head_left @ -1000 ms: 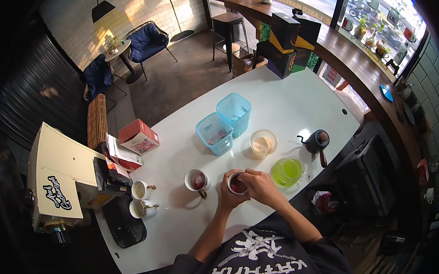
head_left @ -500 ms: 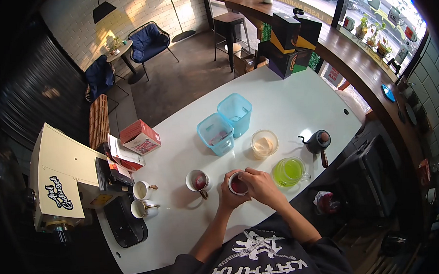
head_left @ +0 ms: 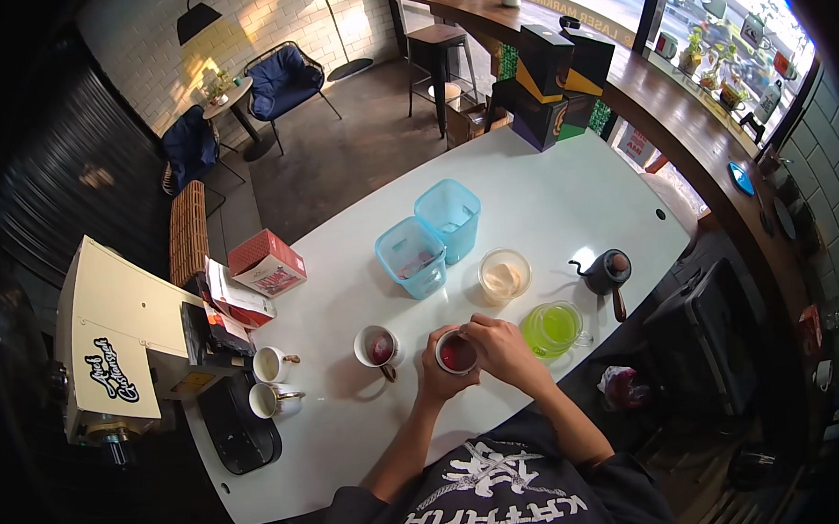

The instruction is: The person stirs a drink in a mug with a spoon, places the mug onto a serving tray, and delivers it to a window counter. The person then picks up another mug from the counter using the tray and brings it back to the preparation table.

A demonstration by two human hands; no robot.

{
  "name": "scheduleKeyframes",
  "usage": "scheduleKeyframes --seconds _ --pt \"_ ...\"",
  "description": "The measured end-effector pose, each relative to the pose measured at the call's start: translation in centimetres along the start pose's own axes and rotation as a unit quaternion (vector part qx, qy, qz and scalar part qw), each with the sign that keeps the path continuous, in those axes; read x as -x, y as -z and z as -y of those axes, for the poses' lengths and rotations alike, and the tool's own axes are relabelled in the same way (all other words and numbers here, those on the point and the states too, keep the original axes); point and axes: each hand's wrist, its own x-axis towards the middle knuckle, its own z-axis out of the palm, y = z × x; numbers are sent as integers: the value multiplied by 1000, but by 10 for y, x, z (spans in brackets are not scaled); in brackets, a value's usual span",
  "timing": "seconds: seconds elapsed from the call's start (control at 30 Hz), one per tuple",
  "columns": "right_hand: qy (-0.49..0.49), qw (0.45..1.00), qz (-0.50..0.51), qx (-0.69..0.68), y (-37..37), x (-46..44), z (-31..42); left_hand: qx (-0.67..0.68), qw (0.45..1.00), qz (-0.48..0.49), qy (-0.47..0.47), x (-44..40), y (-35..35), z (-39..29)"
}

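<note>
A white cup point(head_left: 457, 354) of dark red liquid is at the near middle of the table, with my left hand point(head_left: 436, 383) wrapped around its left and near sides. My right hand point(head_left: 500, 345) is closed in a pinch at the cup's right rim; whatever its fingertips hold is too small to make out. Just left stands a second white cup point(head_left: 376, 346) with something red inside and a gold handle. On the right, a glass jug point(head_left: 553, 329) of bright green liquid stands close to my right hand. A clear round tub point(head_left: 505, 276) with pale contents sits beyond the hands.
Two blue plastic containers point(head_left: 449, 220) stand past the tub. A black gooseneck kettle point(head_left: 611, 270) is at the right. Two white mugs point(head_left: 276, 399), a red box point(head_left: 268, 262) and a cream machine point(head_left: 114, 341) line the left side. Dark boxes point(head_left: 554, 83) are stacked at the far edge.
My right hand's fingers have shifted slightly from over the cup to its right rim, uncovering more red liquid. My left hand keeps its hold.
</note>
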Motion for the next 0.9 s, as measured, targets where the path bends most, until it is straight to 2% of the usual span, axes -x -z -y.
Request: scheduleKeyframes --seconds 0.07,0.2,0.27,0.3,0.37,0.5,0.57,0.67,0.8,0.9 --pt "-15 999 -25 -30 -4 -4 0 -7 1000 1 15 0 1 -2" --pt "-2 1000 -8 -30 -8 -2 4 20 1000 5 5 -1 1 1" --pt "35 997 54 -36 -3 -1 7 33 999 -1 14 -1 0 -3" --pt "36 997 54 -37 -2 0 7 32 999 -1 14 -2 -1 -3" --pt "41 991 128 -13 4 2 5 15 1000 -7 -12 -3 -2 -2" --pt "21 993 110 33 14 3 11 16 1000 -3 -8 -2 -1 -2" --pt "-4 999 33 30 9 1 8 10 1000 -6 9 0 -1 -2" --pt "-8 1000 -7 -16 -4 -1 2 11 1000 -3 8 -1 1 -3" --pt "-2 1000 18 -21 -7 1 10 3 1000 -2 7 0 0 2" --pt "39 998 51 -25 -8 4 6 10 1000 -14 -14 -4 -3 -3"
